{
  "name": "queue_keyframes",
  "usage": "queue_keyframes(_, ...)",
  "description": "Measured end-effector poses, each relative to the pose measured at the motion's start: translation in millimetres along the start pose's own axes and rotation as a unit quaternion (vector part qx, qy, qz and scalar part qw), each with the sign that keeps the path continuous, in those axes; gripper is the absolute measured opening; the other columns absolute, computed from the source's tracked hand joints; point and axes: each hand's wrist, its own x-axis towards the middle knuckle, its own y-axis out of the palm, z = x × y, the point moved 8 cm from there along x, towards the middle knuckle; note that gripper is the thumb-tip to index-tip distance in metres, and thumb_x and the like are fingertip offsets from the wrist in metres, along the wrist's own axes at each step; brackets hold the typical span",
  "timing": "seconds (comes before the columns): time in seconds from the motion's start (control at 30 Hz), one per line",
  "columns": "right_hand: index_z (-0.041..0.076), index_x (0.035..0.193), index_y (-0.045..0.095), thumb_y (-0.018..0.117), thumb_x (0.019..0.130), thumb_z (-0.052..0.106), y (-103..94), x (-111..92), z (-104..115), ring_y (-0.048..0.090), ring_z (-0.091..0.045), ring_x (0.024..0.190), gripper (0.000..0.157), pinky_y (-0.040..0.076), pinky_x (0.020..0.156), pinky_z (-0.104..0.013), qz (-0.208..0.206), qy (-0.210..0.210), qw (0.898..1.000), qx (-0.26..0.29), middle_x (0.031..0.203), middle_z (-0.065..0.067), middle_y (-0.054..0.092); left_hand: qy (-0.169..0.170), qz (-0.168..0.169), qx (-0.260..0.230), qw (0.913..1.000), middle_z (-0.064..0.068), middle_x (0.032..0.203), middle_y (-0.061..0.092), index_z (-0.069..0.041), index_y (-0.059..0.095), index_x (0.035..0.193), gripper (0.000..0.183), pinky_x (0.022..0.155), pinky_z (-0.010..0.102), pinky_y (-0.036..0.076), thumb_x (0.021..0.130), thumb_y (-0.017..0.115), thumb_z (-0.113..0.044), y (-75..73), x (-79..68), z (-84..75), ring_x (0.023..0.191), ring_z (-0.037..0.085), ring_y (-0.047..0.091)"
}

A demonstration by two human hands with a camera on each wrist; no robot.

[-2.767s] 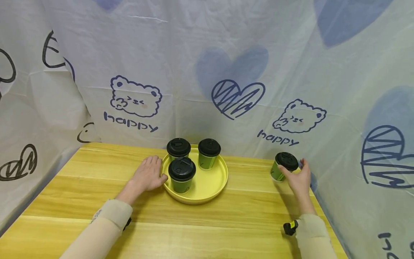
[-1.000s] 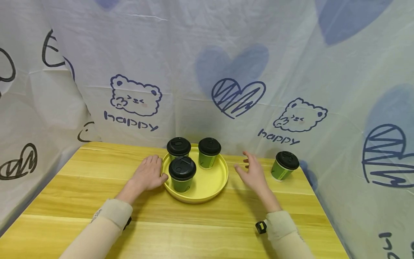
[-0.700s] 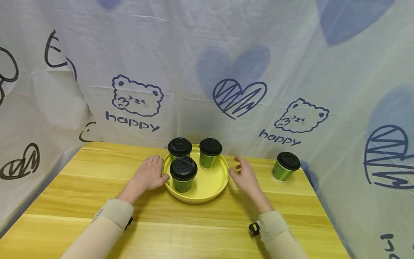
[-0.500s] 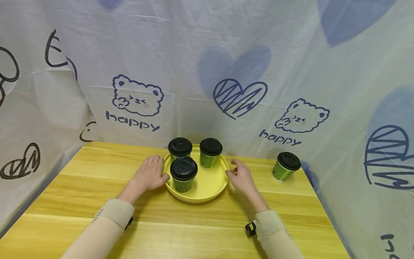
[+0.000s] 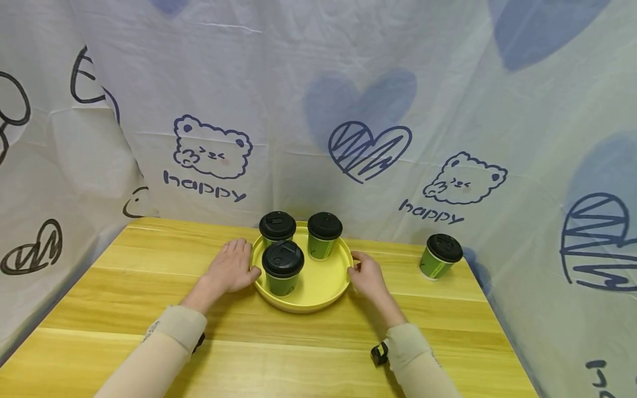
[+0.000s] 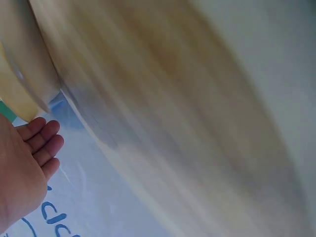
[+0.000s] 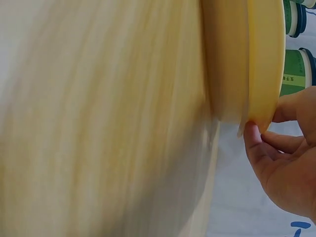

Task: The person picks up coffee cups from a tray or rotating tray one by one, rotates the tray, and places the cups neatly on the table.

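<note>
head: round yellow tray (image 5: 325, 287) with three lidded cups at table centre; left hand (image 5: 230, 269) flat, fingers straight, at its 9 o'clock rim; right hand (image 5: 367, 275) at 3 o'clock; fourth cup (image 5: 440, 257) outside, off to 3 o'clock | left wrist: fingers relaxed, straight | right wrist: fingers pinching rim | progress: both sides reached, tray not lifted

You have four green cups with black lids in front of you: three stand in the tray, namely the front cup (image 5: 282, 267), the back-left cup (image 5: 276, 228) and the back-right cup (image 5: 324, 235), and one lone cup (image 5: 440, 256) stands on the bench (image 5: 308, 348) well to the right. There is one round yellow tray (image 5: 318, 293), one bench, and two hands, your left hand (image 5: 230, 271) and your right hand (image 5: 367, 276).
</note>
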Motion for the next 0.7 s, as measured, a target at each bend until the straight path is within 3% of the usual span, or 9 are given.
queue_keyframes(0.17,-0.009,0.139,0.058,0.060,0.090,0.000,1.2,-1.8,0.7,0.061,-0.023,0.089,0.050,0.054,0.075,-0.034,-0.001,-0.003,1.000,0.004,0.109,-0.017,0.068,-0.048,0.013,-0.104,0.9934,0.026,0.122,0.053,0.012,0.050,0.130,0.060,0.107,0.058,0.040,0.093,0.064,-0.032,3.8,-0.4,8.2,0.116,0.042,0.048)
queue_keyframes(0.3,-0.009,0.139,0.058,0.061,0.090,-0.001,2.5,-5.6,1.4,0.061,-0.022,0.088,0.050,0.054,0.073,-0.033,0.000,-0.002,1.000,0.008,0.107,-0.017,0.068,-0.090,0.015,-0.191,0.9774,0.034,0.131,0.052,0.018,0.046,0.136,0.064,0.111,0.064,0.035,0.093,0.064,-0.026,5.0,-0.9,13.2,0.125,0.050,0.046)
queue_keyframes(0.4,-0.009,0.139,0.058,0.061,0.090,-0.001,2.5,-8.5,1.5,0.061,-0.022,0.087,0.050,0.054,0.072,-0.033,-0.001,0.001,1.000,0.008,0.100,-0.015,0.067,-0.117,0.000,-0.243,0.9628,0.037,0.131,0.053,0.022,0.045,0.137,0.066,0.110,0.064,0.038,0.092,0.063,-0.024,1.0,-1.5,15.6,0.125,0.054,0.049)
queue_keyframes(0.47,-0.008,0.139,0.059,0.062,0.090,0.000,1.6,-10.1,1.8,0.062,-0.022,0.088,0.050,0.054,0.073,-0.034,-0.004,0.001,1.000,0.006,0.099,-0.014,0.068,-0.139,-0.011,-0.291,0.9464,0.038,0.129,0.053,0.022,0.044,0.137,0.065,0.107,0.061,0.042,0.091,0.063,-0.019,-2.3,-2.8,16.6,0.123,0.053,0.051)
queue_keyframes(0.63,-0.008,0.138,0.060,0.065,0.091,0.003,-0.7,-13.2,3.1,0.064,-0.022,0.090,0.049,0.055,0.076,-0.035,-0.013,0.003,1.000,0.002,0.098,-0.013,0.068,-0.190,-0.022,-0.407,0.8933,0.036,0.133,0.052,0.021,0.039,0.140,0.060,0.105,0.055,0.048,0.090,0.060,-0.006,-8.5,-9.4,14.3,0.123,0.049,0.054)
queue_keyframes(0.7,-0.008,0.138,0.060,0.066,0.091,0.004,-1.6,-14.6,3.9,0.064,-0.022,0.088,0.049,0.055,0.075,-0.034,-0.015,0.003,1.000,0.005,0.096,-0.013,0.067,-0.201,-0.024,-0.423,0.8830,0.036,0.135,0.052,0.020,0.040,0.142,0.060,0.105,0.053,0.049,0.091,0.060,-0.005,-11.3,-11.9,11.9,0.124,0.048,0.055)
